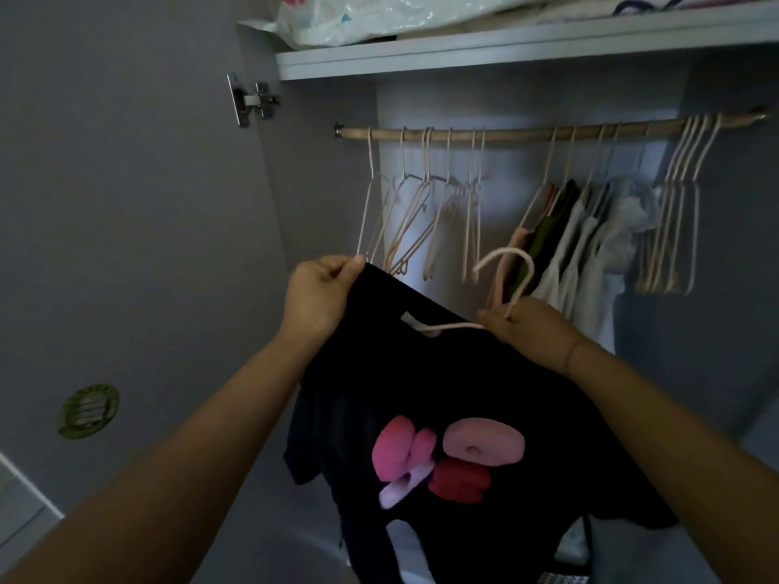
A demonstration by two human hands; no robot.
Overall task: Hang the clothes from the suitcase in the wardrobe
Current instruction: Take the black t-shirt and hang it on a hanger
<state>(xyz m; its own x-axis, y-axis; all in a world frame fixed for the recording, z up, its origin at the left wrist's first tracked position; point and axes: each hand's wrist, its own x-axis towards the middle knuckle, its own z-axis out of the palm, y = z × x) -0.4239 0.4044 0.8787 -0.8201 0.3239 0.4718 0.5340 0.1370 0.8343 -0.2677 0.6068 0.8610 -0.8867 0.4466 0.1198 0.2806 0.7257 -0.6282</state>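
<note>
A black T-shirt (442, 381) with a pink and red print hangs between my hands in front of the open wardrobe. My left hand (318, 295) pinches its shoulder at the upper left. My right hand (527, 326) grips a pale pink hanger (512, 274) at the base of its hook; one arm of the hanger runs into the shirt's neck opening. Above, a wooden rail (527, 130) crosses the wardrobe. The suitcase is out of view.
Several empty pink hangers (421, 221) hang at the rail's left and more (674, 229) at its right end. Hung garments (581, 246) fill the middle right. A shelf (506, 56) with bags sits above. The open door (126, 246) stands at left.
</note>
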